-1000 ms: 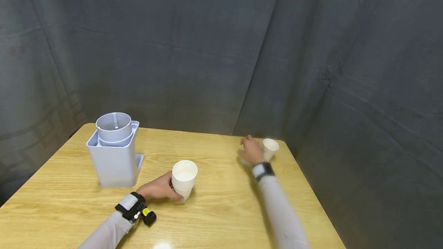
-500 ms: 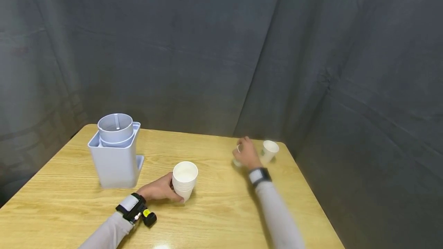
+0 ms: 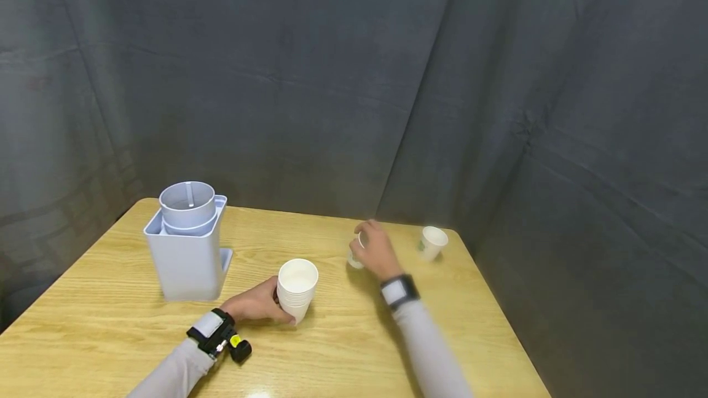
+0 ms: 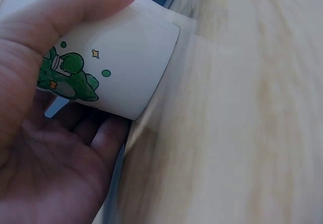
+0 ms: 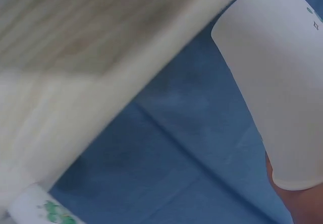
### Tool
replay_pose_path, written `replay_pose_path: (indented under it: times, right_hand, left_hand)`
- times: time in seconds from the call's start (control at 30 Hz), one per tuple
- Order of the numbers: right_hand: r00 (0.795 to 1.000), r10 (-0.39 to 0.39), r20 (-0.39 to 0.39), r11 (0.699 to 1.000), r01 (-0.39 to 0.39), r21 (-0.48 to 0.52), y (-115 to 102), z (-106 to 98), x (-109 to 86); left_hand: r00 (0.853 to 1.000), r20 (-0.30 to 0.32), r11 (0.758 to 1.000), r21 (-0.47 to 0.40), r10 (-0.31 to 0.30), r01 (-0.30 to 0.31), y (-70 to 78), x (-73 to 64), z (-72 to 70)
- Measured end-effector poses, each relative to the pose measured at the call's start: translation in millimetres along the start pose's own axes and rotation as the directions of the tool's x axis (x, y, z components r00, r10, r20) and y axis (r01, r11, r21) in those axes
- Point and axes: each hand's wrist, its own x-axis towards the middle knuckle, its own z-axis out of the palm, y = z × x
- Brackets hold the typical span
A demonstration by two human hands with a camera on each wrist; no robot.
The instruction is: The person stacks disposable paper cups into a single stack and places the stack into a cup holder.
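Note:
My left hand (image 3: 257, 301) grips a nested stack of white paper cups (image 3: 297, 287) upright on the table. The left wrist view shows the thumb across the lowest cup (image 4: 141, 47), which bears a green cartoon print. Farther off to the right, my right hand (image 3: 377, 252) holds a single white paper cup (image 3: 354, 259) by its side, with most of it hidden behind the hand. That cup (image 5: 272, 82) fills the right side of the right wrist view. Another white paper cup (image 3: 433, 242) with a green print stands near the table's back right corner.
A pale grey-blue square container (image 3: 185, 266) with a round cylinder (image 3: 188, 206) set in its top stands at the left of the wooden table (image 3: 310, 361). Dark grey curtains (image 3: 265, 78) hang behind the table and along its right side.
My right hand has closed on a cup and carried it leftward, away from the cup at the back right corner. The left hand and its stack stay in place.

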Motion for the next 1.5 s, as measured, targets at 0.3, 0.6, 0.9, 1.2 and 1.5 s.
replay_pose_path:
  times: [0.3,0.6,0.9,1.2,1.5]
  right_hand:
    - [0.996,-0.081,-0.044,0.997,0.082,0.012,-33.8,-4.7,3.7]
    - [0.970,-0.200,-0.136,0.977,0.207,0.044,-62.5,-13.2,6.9]
    - [0.928,-0.271,-0.254,0.931,0.320,0.174,-97.8,-26.9,8.4]
    - [0.881,-0.319,-0.348,0.868,0.419,0.267,-124.9,-34.7,12.0]
    - [0.877,-0.329,-0.351,0.849,0.437,0.296,-135.8,-33.6,12.7]
  left_hand:
    - [1.000,0.004,1.000,0.002,0.005,-0.005,-0.8,0.3,0.2]
    - [1.000,0.001,1.000,0.000,-0.001,0.001,-0.1,0.8,0.2]
    - [1.000,0.006,1.000,-0.003,-0.008,0.008,0.2,5.0,0.8]
    - [1.000,0.006,1.000,-0.011,-0.016,0.016,0.7,6.5,1.6]
    - [1.000,0.020,1.000,-0.028,0.004,-0.004,-1.3,7.3,2.1]
